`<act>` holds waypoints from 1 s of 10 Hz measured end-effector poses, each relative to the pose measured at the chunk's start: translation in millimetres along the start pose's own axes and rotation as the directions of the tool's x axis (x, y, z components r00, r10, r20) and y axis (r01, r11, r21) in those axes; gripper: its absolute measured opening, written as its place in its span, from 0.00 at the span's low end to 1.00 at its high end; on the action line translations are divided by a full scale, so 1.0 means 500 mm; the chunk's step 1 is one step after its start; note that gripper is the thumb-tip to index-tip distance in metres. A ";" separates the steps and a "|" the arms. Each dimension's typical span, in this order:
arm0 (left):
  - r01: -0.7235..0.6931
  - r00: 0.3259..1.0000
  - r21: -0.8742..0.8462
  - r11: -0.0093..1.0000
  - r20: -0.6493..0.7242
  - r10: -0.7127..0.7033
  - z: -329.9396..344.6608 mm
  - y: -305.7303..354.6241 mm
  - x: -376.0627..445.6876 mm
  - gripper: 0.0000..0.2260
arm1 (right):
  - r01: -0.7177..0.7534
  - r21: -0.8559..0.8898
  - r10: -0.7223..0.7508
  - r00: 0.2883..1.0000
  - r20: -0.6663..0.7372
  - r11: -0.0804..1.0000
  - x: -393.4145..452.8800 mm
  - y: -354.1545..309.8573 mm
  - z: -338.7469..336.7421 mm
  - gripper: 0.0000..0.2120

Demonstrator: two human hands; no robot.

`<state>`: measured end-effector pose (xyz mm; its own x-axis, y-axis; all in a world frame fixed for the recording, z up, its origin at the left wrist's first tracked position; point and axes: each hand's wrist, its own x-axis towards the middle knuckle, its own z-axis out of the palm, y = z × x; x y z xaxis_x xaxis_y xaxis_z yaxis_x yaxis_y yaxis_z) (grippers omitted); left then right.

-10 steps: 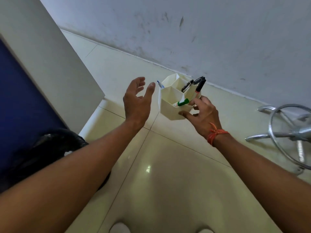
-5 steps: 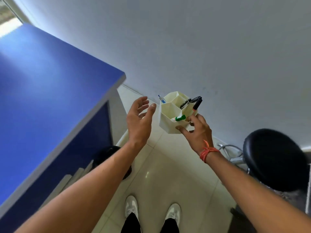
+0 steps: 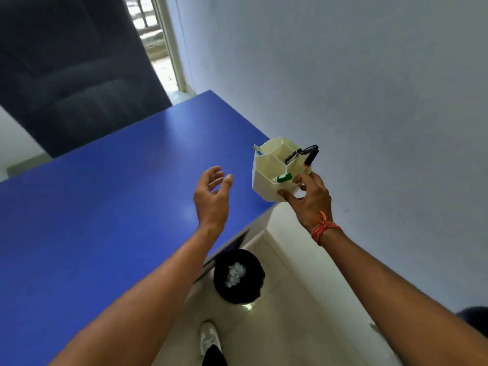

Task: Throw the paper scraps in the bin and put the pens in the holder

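Observation:
My right hand (image 3: 309, 200) grips a cream honeycomb pen holder (image 3: 266, 178) from below and holds it in the air over the right corner of the blue table (image 3: 92, 207). In its cells stand black pens (image 3: 303, 155), a green-capped marker (image 3: 283, 178) and a blue-tipped pen (image 3: 256, 149). My left hand (image 3: 212, 198) hovers open over the table, a little left of the holder, holding nothing. On the floor below stands a black bin (image 3: 239, 276) with white paper scraps (image 3: 235, 273) inside.
A dark curtain (image 3: 74, 70) hangs beyond the table, beside a bright window strip (image 3: 158, 46). A white wall (image 3: 369, 101) runs along the right. A white shoe (image 3: 210, 338) shows on the pale tiled floor. A dark stool edge (image 3: 475, 319) sits at far right.
The view has swung upward from the floor to the tabletop. The holder in my right hand has risen to table height and my left hand has stayed open beside it.

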<state>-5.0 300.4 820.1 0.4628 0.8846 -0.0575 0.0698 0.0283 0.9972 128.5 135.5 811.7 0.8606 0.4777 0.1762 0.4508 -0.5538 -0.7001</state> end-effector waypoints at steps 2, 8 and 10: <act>0.061 0.998 0.067 0.996 -0.020 -0.060 -0.162 -0.046 0.167 0.16 | -0.002 0.009 0.000 0.994 0.112 1.000 0.057 -0.154 0.239 0.19; 0.098 0.994 0.094 0.991 0.044 -0.102 -0.259 -0.091 0.294 0.17 | -0.046 -0.063 0.056 0.983 0.175 0.997 0.099 -0.233 0.428 0.17; 0.030 1.000 0.080 0.996 0.005 -0.030 -0.258 -0.052 0.285 0.17 | -0.107 0.032 0.099 0.973 0.207 0.994 0.097 -0.246 0.376 0.28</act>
